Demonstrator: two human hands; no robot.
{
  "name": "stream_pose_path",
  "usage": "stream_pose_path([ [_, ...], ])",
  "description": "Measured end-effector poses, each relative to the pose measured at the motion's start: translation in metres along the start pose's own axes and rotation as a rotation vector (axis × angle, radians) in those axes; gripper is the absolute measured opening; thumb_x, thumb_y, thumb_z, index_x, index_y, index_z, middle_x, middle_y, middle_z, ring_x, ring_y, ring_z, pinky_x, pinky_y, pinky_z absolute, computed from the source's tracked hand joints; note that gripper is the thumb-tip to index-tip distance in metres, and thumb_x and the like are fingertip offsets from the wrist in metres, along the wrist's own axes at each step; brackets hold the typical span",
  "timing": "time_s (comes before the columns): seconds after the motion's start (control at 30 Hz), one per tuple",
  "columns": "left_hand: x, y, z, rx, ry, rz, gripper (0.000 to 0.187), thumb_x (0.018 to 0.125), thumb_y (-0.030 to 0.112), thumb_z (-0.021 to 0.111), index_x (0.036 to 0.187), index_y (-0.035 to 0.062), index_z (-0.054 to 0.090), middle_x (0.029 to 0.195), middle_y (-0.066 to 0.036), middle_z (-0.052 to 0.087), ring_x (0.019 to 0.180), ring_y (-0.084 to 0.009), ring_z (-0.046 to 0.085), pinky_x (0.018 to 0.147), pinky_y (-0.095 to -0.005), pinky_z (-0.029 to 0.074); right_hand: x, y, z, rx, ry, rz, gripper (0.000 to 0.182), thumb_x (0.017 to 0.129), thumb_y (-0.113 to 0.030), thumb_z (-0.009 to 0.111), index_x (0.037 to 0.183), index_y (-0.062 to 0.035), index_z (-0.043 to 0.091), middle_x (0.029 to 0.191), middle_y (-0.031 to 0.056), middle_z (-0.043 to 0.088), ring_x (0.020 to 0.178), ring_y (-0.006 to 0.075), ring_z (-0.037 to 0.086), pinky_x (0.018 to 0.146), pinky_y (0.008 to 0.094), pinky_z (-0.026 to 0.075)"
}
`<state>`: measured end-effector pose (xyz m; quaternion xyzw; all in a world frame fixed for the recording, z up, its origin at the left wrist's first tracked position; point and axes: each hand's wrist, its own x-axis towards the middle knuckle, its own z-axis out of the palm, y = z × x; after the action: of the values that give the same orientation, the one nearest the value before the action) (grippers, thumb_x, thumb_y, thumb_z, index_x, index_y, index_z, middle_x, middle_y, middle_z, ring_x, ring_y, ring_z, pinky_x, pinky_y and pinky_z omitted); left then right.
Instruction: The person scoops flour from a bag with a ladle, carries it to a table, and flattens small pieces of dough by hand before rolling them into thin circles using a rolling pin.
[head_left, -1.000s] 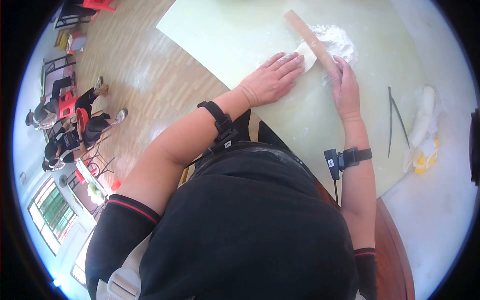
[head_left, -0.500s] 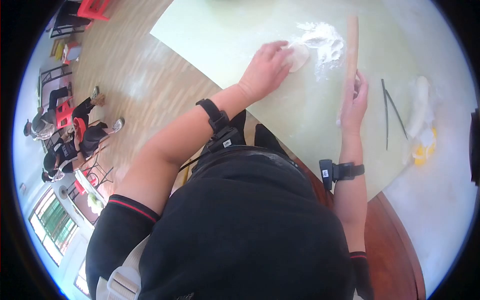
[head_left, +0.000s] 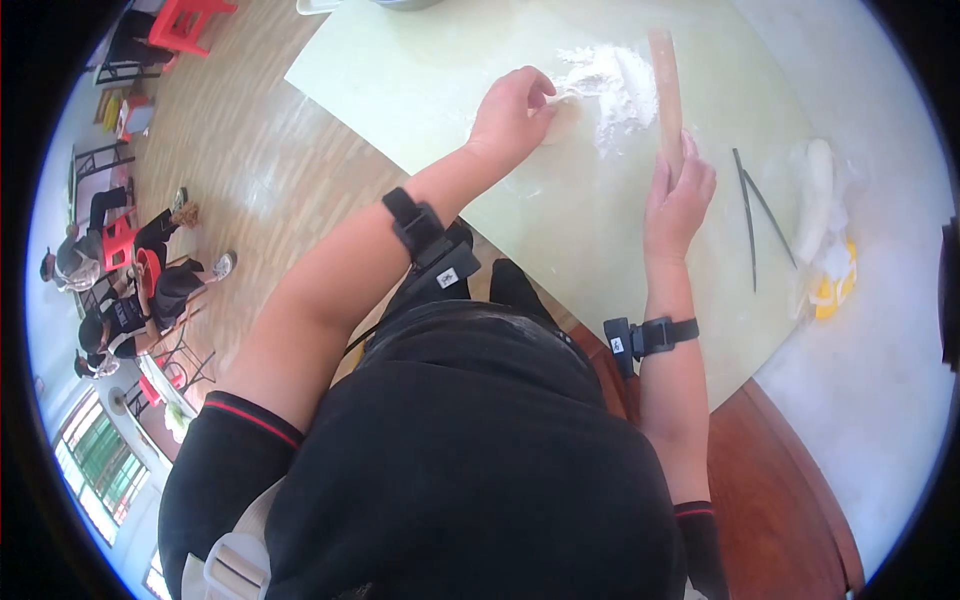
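My left hand (head_left: 514, 112) has its fingers curled in a pinch at the near side of a thin round of dough (head_left: 566, 118), whose edge looks slightly raised. Part of the round is hidden behind the fingers. Loose white flour (head_left: 625, 88) lies in a heap just right of the dough. My right hand (head_left: 682, 195) is wrapped round the near end of a wooden rolling pin (head_left: 664, 85), which points away from me along the right side of the flour.
A pale green mat (head_left: 570, 220) covers the table. Two thin dark sticks (head_left: 750, 220) lie right of the rolling pin, beside a long white dough roll (head_left: 818, 195) and a yellow-and-white plastic bag (head_left: 832, 290). A bowl (head_left: 405, 3) stands at the far edge. People (head_left: 120, 310) sit at left.
My left hand has gone from lying over the dough round to pinching its edge. My right hand has turned its grip on the rolling pin. The whole view has shifted a little.
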<state>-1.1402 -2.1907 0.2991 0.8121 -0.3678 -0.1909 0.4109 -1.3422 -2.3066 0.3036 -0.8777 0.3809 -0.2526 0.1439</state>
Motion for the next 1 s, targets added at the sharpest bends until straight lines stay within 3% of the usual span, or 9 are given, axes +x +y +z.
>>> stream_pose_path([
  [0.3, -0.04, 0.01, -0.01, -0.698, -0.045, -0.318, 0.031, 0.083, 0.01, 0.071, 0.109, 0.0012, 0.056, 0.089, -0.008, 0.062, 0.083, -0.0149, 0.063, 0.073, -0.0286, 0.052, -0.036, -0.005, -0.004, 0.185, -0.107, 0.011, 0.041, 0.09, -0.01, 0.061, 0.131, -0.0071, 0.053, 0.099, 0.0124, 0.054, 0.097, 0.0307, 0.05, 0.087, 0.0405, 0.044],
  [0.43, -0.06, -0.011, -0.013, -0.233, -0.059, -0.35, 0.029, 0.084, 0.007, 0.067, 0.111, 0.0021, 0.057, 0.101, -0.012, 0.062, 0.091, -0.02, 0.063, 0.077, -0.0342, 0.053, -0.038, -0.009, -0.001, 0.165, -0.155, -0.033, 0.042, 0.088, -0.009, 0.063, 0.129, -0.0099, 0.056, 0.098, 0.0112, 0.053, 0.094, 0.0295, 0.051, 0.085, 0.0396, 0.045],
  [0.5, -0.072, -0.016, -0.017, 0.224, 0.043, 0.294, 0.031, 0.084, 0.006, 0.063, 0.115, 0.0031, 0.058, 0.118, -0.015, 0.058, 0.108, -0.0277, 0.059, 0.089, -0.0409, 0.051, -0.039, -0.016, 0.0, 0.175, -0.187, -0.172, 0.043, 0.086, -0.008, 0.065, 0.128, -0.0131, 0.058, 0.096, 0.0102, 0.053, 0.092, 0.0279, 0.052, 0.081, 0.0385, 0.047],
  [0.53, -0.073, -0.02, -0.019, 0.226, 0.042, 0.291, 0.031, 0.084, 0.006, 0.063, 0.115, 0.0031, 0.058, 0.118, -0.015, 0.058, 0.108, -0.0277, 0.059, 0.089, -0.0409, 0.051, -0.04, -0.022, 0.0, 0.177, -0.189, -0.172, 0.043, 0.086, -0.008, 0.065, 0.128, -0.0131, 0.058, 0.096, 0.0102, 0.053, 0.092, 0.0279, 0.052, 0.081, 0.0385, 0.047],
  [0.6, -0.07, -0.03, -0.02, 0.484, -0.084, 0.655, 0.039, 0.082, 0.007, 0.061, 0.12, 0.0034, 0.057, 0.132, -0.015, 0.052, 0.122, -0.0328, 0.051, 0.101, -0.0451, 0.044, -0.043, -0.034, 0.002, 0.173, -0.269, -0.166, 0.044, 0.083, -0.008, 0.066, 0.126, -0.0146, 0.06, 0.097, 0.0099, 0.053, 0.091, 0.0275, 0.052, 0.079, 0.0367, 0.048],
  [0.83, -0.063, -0.06, -0.033, 0.459, -0.22, 0.748, 0.049, 0.079, 0.011, 0.059, 0.127, 0.0018, 0.054, 0.137, -0.015, 0.05, 0.129, -0.0324, 0.047, 0.109, -0.0463, 0.037, -0.044, -0.056, 0.017, -0.03, -0.328, -0.171, 0.043, 0.089, -0.017, 0.062, 0.132, -0.0136, 0.054, 0.11, 0.0127, 0.055, 0.103, 0.0309, 0.054, 0.093, 0.0468, 0.043],
  [0.9, -0.06, -0.063, -0.037, 0.433, -0.25, 0.781, 0.05, 0.079, 0.012, 0.058, 0.128, 0.0007, 0.053, 0.138, -0.016, 0.049, 0.129, -0.0319, 0.047, 0.11, -0.0464, 0.036, -0.035, -0.069, 0.025, -0.108, -0.204, -0.161, 0.046, 0.095, -0.027, 0.053, 0.137, -0.0096, 0.048, 0.133, 0.0175, 0.05, 0.124, 0.0351, 0.047, 0.106, 0.0518, 0.033],
  [0.93, -0.058, -0.065, -0.039, 0.428, -0.252, 0.783, 0.05, 0.079, 0.012, 0.058, 0.128, 0.0007, 0.053, 0.138, -0.016, 0.049, 0.129, -0.0319, 0.047, 0.11, -0.0464, 0.036, -0.033, -0.072, 0.032, -0.113, -0.205, -0.158, 0.046, 0.095, -0.027, 0.053, 0.137, -0.0096, 0.048, 0.133, 0.0175, 0.05, 0.124, 0.0351, 0.047, 0.106, 0.0518, 0.033],
  [1.0, -0.054, -0.073, -0.041, 0.381, -0.286, 0.834, 0.051, 0.08, 0.012, 0.057, 0.129, -0.0006, 0.052, 0.14, -0.016, 0.048, 0.131, -0.0315, 0.046, 0.11, -0.0466, 0.035, -0.035, -0.078, 0.052, -0.159, -0.255, -0.033, 0.049, 0.098, -0.032, 0.045, 0.14, -0.0067, 0.044, 0.15, 0.0163, 0.036, 0.139, 0.0356, 0.032, 0.113, 0.0533, 0.024],
])
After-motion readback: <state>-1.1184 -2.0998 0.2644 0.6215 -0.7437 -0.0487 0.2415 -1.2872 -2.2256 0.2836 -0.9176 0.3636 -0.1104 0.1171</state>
